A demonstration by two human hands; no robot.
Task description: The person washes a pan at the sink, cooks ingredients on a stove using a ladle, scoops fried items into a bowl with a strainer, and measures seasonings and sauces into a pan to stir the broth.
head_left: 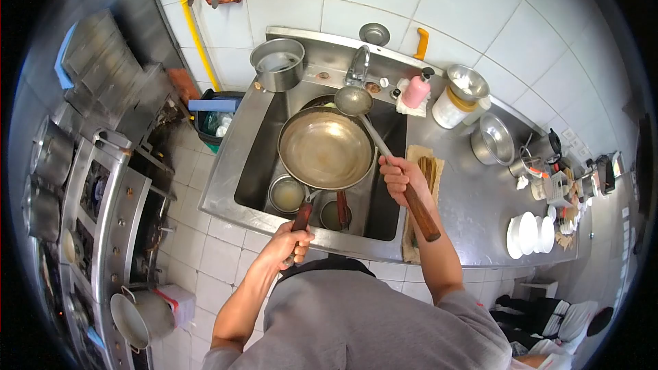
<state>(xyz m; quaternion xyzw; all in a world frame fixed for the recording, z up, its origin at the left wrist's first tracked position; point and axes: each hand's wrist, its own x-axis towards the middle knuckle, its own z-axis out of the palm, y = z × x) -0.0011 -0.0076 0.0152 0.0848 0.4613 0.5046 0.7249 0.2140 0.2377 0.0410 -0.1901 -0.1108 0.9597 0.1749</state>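
My left hand [289, 247] is closed around the dark wooden handle of a wok [327, 151], which is held over the sink [384, 212]. A little pale wetness shines on the wok's inner surface. My right hand [403, 179] grips a long-handled ladle [354, 101] by its metal shaft, just above the wooden end. The ladle's bowl is beneath the faucet [358, 63], past the wok's far rim. Below the wok, in the sink, sit a small metal bowl [287, 194] of cloudy liquid and another round vessel [335, 215] with a reddish-brown handle across it.
A metal pot [277, 64] stands at the sink's back left corner. On the right counter are a pink pump bottle [416, 90], metal bowls [492, 138], a folded cloth [413, 243] and white plates [528, 234]. A stove [103, 212] lines the left; a person [562, 322] is at lower right.
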